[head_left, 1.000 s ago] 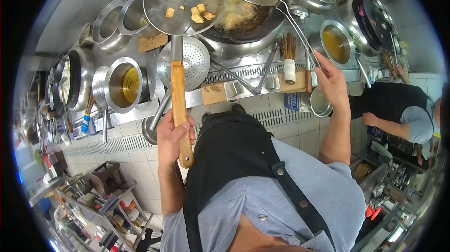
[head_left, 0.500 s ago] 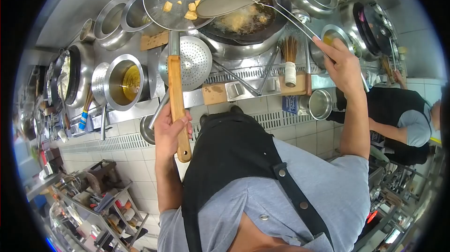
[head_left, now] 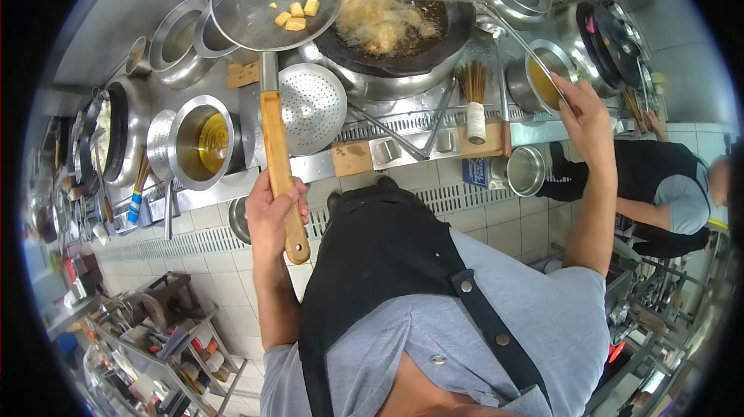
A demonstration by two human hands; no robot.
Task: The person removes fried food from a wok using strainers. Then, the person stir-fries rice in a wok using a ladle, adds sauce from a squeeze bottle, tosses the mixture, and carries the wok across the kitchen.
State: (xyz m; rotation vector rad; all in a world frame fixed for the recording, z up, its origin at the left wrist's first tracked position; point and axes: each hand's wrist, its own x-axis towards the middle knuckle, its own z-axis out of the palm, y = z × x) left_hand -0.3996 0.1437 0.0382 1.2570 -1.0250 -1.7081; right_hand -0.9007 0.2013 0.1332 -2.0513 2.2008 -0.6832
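Note:
My left hand [head_left: 271,215] is closed around the wooden handle of a large wire-mesh strainer [head_left: 279,146]. Several golden fried cubes [head_left: 295,11], possibly tofu, lie in its bowl, which is held up left of the wok. My right hand [head_left: 587,116] grips the thin metal handle of a flat fine-mesh skimmer [head_left: 515,36]. Its mesh end is blurred and seen nearly edge-on over the black wok [head_left: 457,49]. Pale, foaming food [head_left: 387,22] bubbles in the wok's dark oil.
A perforated ladle [head_left: 312,107] lies below the strainer. Pots of yellow oil stand left [head_left: 203,142] and right [head_left: 540,76]. A bamboo brush [head_left: 473,99] and a ladle handle [head_left: 502,87] rest near the counter edge. Another person [head_left: 670,177] stands at far right.
The strainer has shifted left and slightly down, and its cubes have slid within the mesh. The skimmer's mesh has moved right, off the strainer's rim, tilting edge-on. More bubbling food shows in the wok.

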